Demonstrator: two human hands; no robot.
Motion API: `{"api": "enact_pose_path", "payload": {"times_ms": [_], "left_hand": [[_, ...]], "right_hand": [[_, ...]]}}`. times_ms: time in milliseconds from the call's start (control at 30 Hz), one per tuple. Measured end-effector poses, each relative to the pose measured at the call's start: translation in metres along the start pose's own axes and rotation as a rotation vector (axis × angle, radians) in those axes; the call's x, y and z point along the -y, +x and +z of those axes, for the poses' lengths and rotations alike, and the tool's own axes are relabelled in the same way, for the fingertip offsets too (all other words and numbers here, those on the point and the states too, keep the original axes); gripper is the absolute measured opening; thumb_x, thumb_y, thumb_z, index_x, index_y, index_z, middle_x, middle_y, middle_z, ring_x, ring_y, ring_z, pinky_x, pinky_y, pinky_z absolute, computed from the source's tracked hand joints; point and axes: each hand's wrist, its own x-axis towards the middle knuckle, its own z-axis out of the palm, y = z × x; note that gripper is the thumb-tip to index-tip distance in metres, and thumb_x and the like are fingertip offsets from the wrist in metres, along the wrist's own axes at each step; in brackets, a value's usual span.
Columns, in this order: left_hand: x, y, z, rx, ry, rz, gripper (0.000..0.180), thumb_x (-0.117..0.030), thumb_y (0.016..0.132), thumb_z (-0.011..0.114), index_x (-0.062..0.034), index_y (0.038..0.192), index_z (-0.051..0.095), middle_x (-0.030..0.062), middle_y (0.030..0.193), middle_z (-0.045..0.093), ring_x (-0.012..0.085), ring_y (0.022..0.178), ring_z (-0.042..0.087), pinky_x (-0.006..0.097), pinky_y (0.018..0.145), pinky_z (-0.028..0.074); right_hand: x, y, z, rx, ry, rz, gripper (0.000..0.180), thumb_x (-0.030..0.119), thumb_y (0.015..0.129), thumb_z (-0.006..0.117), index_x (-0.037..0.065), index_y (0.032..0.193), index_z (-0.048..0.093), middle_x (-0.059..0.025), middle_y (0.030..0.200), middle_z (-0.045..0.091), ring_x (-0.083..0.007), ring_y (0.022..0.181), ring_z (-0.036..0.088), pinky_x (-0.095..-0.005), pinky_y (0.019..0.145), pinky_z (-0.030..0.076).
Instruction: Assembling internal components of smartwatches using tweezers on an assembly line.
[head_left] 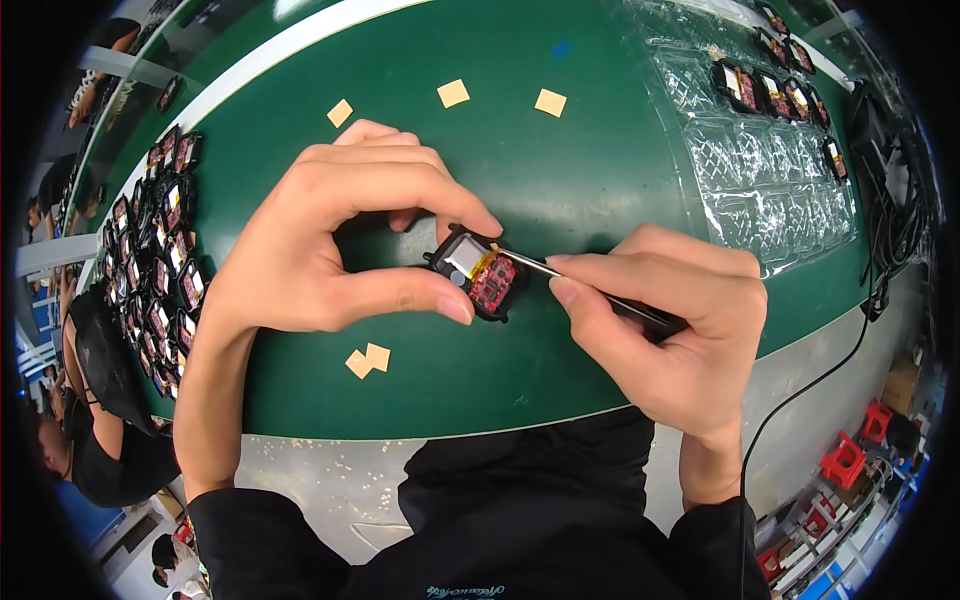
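Head view: you're working over the green table (560, 375), and the small black housing (507, 303) is sitting right between your hands, tilted, near the middle of the picture. Your left hand (310, 230) is grasping it by opposite edges, thumb low and forefinger high, leaving the inside facing you. Your right hand (675, 325) is gripping a slim metal-tipped tool (530, 262), likely tweezers, like a pen. Its point is reaching the yellow tape (490, 260), between the silvery flat cell (467, 255) and the red circuit board (492, 284); whether it's touching or just hovering, you can't tell from here. Now you're wanting finesse: letting the left fingers brace the shell, pressing on the rim only, and giving the tip a shallow angle so it's sliding along the tape rather than stabbing. The soft-looking cell is probably your biggest risk, so you're doing best by aiming the point away from it, and from the board's tiny parts too. Whether the housing is resting on the tabletop isn't showing; if it's floating, lowering it should be steadying everything.
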Motion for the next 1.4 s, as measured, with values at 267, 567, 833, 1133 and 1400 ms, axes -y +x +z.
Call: {"api": "enact_pose_path", "payload": {"times_ms": [267, 567, 833, 1133, 1400], "left_hand": [[-0.0012, 0.0001, 0.0008, 0.017, 0.073, 0.02, 0.063, -0.045, 0.068, 0.101, -0.0019, 0.11, 0.084, 0.0033, 0.088, 0.075, 0.0172, 0.076, 0.06, 0.035, 0.08, 0.04], [-0.0035, 0.0006, 0.0024, -0.01, 0.046, 0.003, 0.064, -0.047, 0.067, 0.101, -0.0023, 0.109, 0.084, 0.0042, 0.09, 0.075, 0.0182, 0.078, 0.061, 0.034, 0.078, 0.04], [-0.0033, 0.0013, 0.0004, 0.014, 0.07, 0.038, 0.055, -0.047, 0.073, 0.098, -0.0029, 0.103, 0.084, 0.0039, 0.088, 0.076, 0.0192, 0.078, 0.061, 0.037, 0.083, 0.04], [-0.0034, 0.001, 0.0016, 0.025, 0.046, 0.039, 0.053, -0.044, 0.074, 0.098, -0.0029, 0.103, 0.083, 0.004, 0.088, 0.076, 0.0199, 0.078, 0.061, 0.037, 0.083, 0.04], [-0.0032, -0.0017, 0.0023, 0.017, 0.059, 0.023, 0.054, -0.04, 0.07, 0.101, -0.0031, 0.106, 0.083, 0.0031, 0.088, 0.075, 0.0194, 0.077, 0.059, 0.037, 0.083, 0.04]], "right_hand": [[0.0029, -0.0003, 0.0005, 0.039, -0.049, 0.041, 0.016, -0.006, 0.081, 0.085, -0.001, 0.096, 0.087, -0.0034, 0.066, 0.066, -0.0069, 0.052, 0.053, -0.0248, 0.049, 0.035], [0.0019, -0.0005, 0.003, 0.022, -0.046, 0.02, 0.017, -0.006, 0.081, 0.085, 0.001, 0.096, 0.088, -0.0025, 0.066, 0.066, -0.0061, 0.05, 0.051, -0.0245, 0.048, 0.033], [0.0016, 0.0005, 0.0047, 0.034, -0.045, 0.002, 0.018, -0.006, 0.08, 0.085, 0.001, 0.097, 0.088, -0.0027, 0.066, 0.067, -0.0057, 0.05, 0.051, -0.0244, 0.047, 0.033], [0.0016, -0.0021, 0.0014, 0.04, -0.03, 0.032, 0.018, -0.006, 0.081, 0.085, 0.001, 0.097, 0.088, -0.0026, 0.067, 0.067, -0.0054, 0.05, 0.051, -0.0239, 0.047, 0.033], [0.0005, -0.0032, 0.0053, 0.025, -0.049, -0.029, 0.019, -0.008, 0.079, 0.085, 0.0, 0.096, 0.087, -0.0018, 0.066, 0.066, -0.0055, 0.049, 0.05, -0.0239, 0.047, 0.033]]}}
